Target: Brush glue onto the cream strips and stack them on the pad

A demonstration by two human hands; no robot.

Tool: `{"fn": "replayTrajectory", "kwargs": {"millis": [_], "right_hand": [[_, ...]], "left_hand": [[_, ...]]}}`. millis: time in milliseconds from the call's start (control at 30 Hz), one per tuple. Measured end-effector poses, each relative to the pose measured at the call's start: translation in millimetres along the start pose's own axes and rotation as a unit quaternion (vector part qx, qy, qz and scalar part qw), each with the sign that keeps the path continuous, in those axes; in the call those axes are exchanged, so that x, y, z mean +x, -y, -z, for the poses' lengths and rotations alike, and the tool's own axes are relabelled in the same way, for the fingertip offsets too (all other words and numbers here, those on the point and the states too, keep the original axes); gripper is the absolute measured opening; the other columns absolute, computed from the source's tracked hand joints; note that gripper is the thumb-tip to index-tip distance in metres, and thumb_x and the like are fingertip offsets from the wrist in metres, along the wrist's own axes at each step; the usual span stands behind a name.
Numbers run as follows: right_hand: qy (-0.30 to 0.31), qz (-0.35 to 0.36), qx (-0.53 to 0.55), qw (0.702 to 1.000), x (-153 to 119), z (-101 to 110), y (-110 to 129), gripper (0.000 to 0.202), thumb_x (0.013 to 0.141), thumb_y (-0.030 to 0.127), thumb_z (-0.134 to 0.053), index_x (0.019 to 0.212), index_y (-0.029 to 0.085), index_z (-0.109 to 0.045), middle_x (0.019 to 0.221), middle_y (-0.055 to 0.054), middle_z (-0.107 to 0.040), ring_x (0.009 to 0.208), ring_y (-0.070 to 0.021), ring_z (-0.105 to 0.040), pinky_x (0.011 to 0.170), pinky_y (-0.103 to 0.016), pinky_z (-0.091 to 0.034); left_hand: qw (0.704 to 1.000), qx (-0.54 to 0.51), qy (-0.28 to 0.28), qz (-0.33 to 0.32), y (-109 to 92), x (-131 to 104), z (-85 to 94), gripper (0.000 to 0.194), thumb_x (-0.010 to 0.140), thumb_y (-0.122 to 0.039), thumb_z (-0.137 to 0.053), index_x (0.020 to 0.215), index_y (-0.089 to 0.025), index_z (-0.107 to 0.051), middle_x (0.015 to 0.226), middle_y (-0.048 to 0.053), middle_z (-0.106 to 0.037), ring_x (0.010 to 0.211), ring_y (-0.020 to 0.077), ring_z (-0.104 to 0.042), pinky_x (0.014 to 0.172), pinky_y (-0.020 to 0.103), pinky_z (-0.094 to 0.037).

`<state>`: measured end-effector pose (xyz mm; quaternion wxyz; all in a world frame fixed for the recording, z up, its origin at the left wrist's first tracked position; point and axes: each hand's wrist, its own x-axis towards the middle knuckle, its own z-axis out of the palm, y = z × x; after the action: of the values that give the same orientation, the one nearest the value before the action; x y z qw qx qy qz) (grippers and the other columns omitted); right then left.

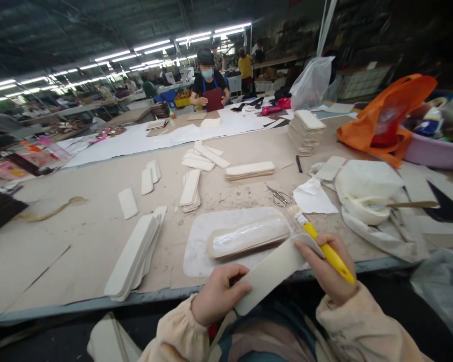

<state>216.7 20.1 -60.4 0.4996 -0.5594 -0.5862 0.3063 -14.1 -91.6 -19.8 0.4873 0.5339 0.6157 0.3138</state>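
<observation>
Bright tube lights below a dark roof, soft, stretched edges.

Dark ceiling is stretching above you; rows of tube lights are glowing beneath it. Brown-covered worktop is spreading before you. Pale pole is rising beyond, right of centre. Other worktops are standing farther back, to your left.

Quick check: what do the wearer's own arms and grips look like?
Both sleeves are loose and pale peach-cream: the left sleeve gathers at the wrist, and the right sleeve bunches in folds. The left grip and right grip are ungloved hands.
</observation>
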Motion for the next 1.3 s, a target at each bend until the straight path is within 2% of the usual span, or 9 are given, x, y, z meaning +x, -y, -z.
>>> {"fn": "replayTrajectory", "kwargs": {"millis": [100,200,300,467,667,833,1100,1300], "right_hand": [[0.014,0.016,0.004,1.0,15,-8,1,0.04,0.069,0.05,-0.073,0.085,0.023,-0.048,0.066,0.004,-0.049,0.053,-0.0121,-0.043,0.048,-0.026,-0.038],[0.026,0.041,0.013,0.999,30,-20,8,0.04,0.072,0.051,-0.07,0.088,0.022,-0.048,0.068,0.003,-0.052,0.055,-0.0126,-0.045,0.052,-0.026,-0.039],[0.036,0.074,-0.023,0.996,43,-34,15,0.037,0.073,0.049,-0.068,0.089,0.022,-0.049,0.069,0.003,-0.053,0.057,-0.0128,-0.046,0.056,-0.025,-0.039],[0.075,0.103,-0.075,0.989,52,-52,11,0.031,0.076,0.048,-0.064,0.086,0.022,-0.05,0.071,0.002,-0.054,0.061,-0.0144,-0.05,0.059,-0.026,-0.04],[0.091,0.113,-0.099,0.984,51,-63,-8,0.03,0.077,0.049,-0.062,0.088,0.023,-0.051,0.072,0.002,-0.057,0.06,-0.0148,-0.052,0.059,-0.026,-0.04],[0.096,0.116,-0.147,0.978,52,-64,-10,0.031,0.076,0.05,-0.061,0.088,0.024,-0.051,0.068,0.003,-0.055,0.054,-0.015,-0.05,0.056,-0.026,-0.038],[0.108,0.132,-0.194,0.966,51,-65,-11,0.026,0.079,0.046,-0.057,0.09,0.023,-0.053,0.068,0.001,-0.058,0.058,-0.0184,-0.055,0.055,-0.027,-0.036],[0.112,0.158,-0.216,0.957,54,-65,-16,0.022,0.081,0.04,-0.056,0.093,0.022,-0.054,0.071,-0.003,-0.063,0.064,-0.022,-0.058,0.059,-0.031,-0.041]], "left_hand": [[0.994,-0.098,-0.013,0.04,4,0,22.8,0.033,0.073,-0.038,-0.069,0.097,-0.015,-0.066,0.083,0.004,-0.068,0.073,0.0151,-0.061,0.064,0.025,-0.048],[0.985,-0.116,-0.113,0.061,3,12,47.4,0.038,0.068,-0.039,-0.072,0.095,-0.015,-0.062,0.072,-0.001,-0.062,0.063,0.0117,-0.058,0.059,0.024,-0.048],[0.976,-0.071,-0.192,0.07,4,31,67.4,0.038,0.063,-0.037,-0.073,0.091,-0.016,-0.058,0.063,-0.005,-0.057,0.054,0.0104,-0.055,0.053,0.023,-0.045],[0.974,0.052,-0.204,0.089,14,50,86.1,0.039,0.063,-0.038,-0.071,0.092,-0.017,-0.056,0.057,-0.006,-0.058,0.052,0.0125,-0.056,0.054,0.025,-0.043],[0.97,0.087,-0.201,0.11,28,51,91.4,0.04,0.061,-0.037,-0.073,0.093,-0.017,-0.059,0.055,-0.005,-0.06,0.051,0.0139,-0.057,0.055,0.026,-0.043],[0.967,0.116,-0.196,0.115,35,52,90.6,0.04,0.062,-0.038,-0.072,0.095,-0.018,-0.059,0.058,-0.004,-0.063,0.054,0.015,-0.058,0.058,0.027,-0.043],[0.963,0.157,-0.187,0.114,33,52,87.9,0.035,0.064,-0.039,-0.07,0.092,-0.019,-0.061,0.061,-0.003,-0.065,0.058,0.0164,-0.06,0.06,0.027,-0.042],[0.959,0.184,-0.184,0.115,31,52,87.2,0.036,0.066,-0.041,-0.068,0.093,-0.019,-0.062,0.062,-0.003,-0.064,0.06,0.0168,-0.06,0.061,0.027,-0.041]]}}
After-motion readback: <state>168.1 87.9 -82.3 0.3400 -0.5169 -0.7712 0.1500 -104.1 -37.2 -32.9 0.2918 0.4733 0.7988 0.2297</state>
